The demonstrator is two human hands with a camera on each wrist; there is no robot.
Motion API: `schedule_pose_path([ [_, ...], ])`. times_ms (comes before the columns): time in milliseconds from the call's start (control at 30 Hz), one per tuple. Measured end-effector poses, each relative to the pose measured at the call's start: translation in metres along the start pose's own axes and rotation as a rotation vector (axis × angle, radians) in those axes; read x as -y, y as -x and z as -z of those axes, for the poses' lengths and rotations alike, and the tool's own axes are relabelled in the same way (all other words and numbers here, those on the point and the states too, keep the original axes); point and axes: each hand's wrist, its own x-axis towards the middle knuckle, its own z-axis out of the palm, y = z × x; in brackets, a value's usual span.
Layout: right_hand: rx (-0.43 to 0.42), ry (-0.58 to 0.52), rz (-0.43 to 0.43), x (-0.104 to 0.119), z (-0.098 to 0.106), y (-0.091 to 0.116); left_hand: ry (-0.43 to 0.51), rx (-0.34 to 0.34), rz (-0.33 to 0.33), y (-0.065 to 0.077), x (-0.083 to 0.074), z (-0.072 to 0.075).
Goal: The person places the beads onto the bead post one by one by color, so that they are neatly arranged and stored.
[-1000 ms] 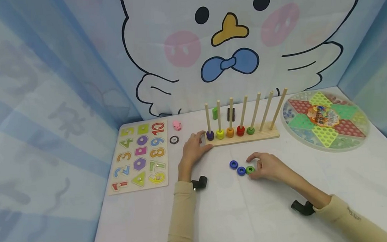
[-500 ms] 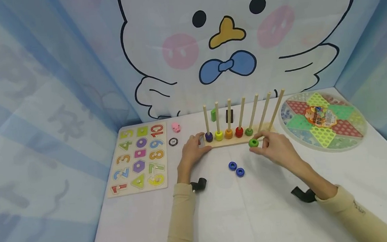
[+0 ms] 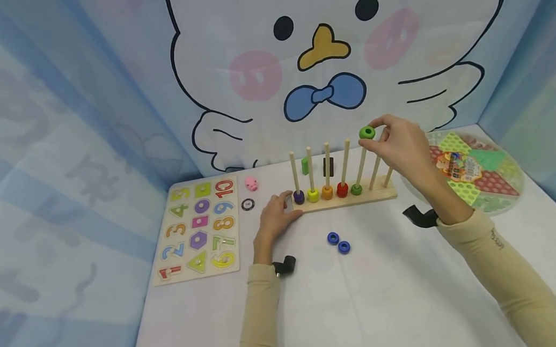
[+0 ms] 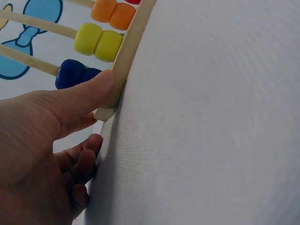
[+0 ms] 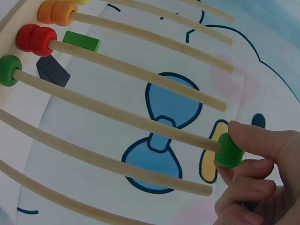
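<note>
A wooden peg stand [image 3: 380, 194] holds a row of tall pegs; dark blue, yellow, orange, red and green beads sit low on several of them. My left hand [image 3: 275, 216] grips the stand's left end, thumb on the front edge of its base [image 4: 123, 70]. Between thumb and forefinger, my right hand [image 3: 402, 146] pinches a green bead [image 5: 228, 151] right at the tip of the peg that carries a single green bead [image 3: 356, 189] at its foot. Two blue beads [image 3: 344, 247] lie on the white table in front of the stand.
A number puzzle board [image 3: 195, 230] lies at the left, with a pink pig figure [image 3: 252, 183] and a black-rimmed disc [image 3: 248, 204] beside it. A round star-patterned game board [image 3: 491, 180] is at the right. Green [image 3: 305, 165] and dark [image 3: 328, 167] blocks stand behind the pegs.
My right hand took the green bead from beside the blue ones and raised it up and back to the peg's tip. My left hand has stayed at the stand's end.
</note>
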Motion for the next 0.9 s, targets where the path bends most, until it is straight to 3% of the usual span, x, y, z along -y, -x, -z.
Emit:
schedule_pose_path([
  [200,0.013,-0.005,-0.014,-0.011,-0.009,0.0,0.01,-0.004,-0.006,0.0,-0.004,0.0],
  [400,-0.155,-0.174,0.077,-0.017,-0.024,0.024,-0.006,-0.012,-0.009,-0.001,-0.004,0.001],
  [467,-0.14,-0.233,0.07,-0.017,-0.033,0.038,-0.005,-0.006,-0.004,-0.001,-0.004,0.001],
  [600,0.085,-0.286,-0.026,-0.019,-0.058,0.071,0.0,0.005,0.005,0.0,-0.003,0.001],
  [667,0.237,-0.27,-0.085,-0.023,-0.073,0.086,0.001,0.007,0.0,0.0,-0.002,0.0],
  [800,0.5,-0.197,-0.115,-0.034,-0.102,0.111,-0.007,0.0,-0.005,0.0,-0.002,-0.001],
  [900,0.596,-0.138,-0.105,-0.043,-0.12,0.124,-0.01,-0.002,-0.003,0.0,-0.002,-0.001],
])
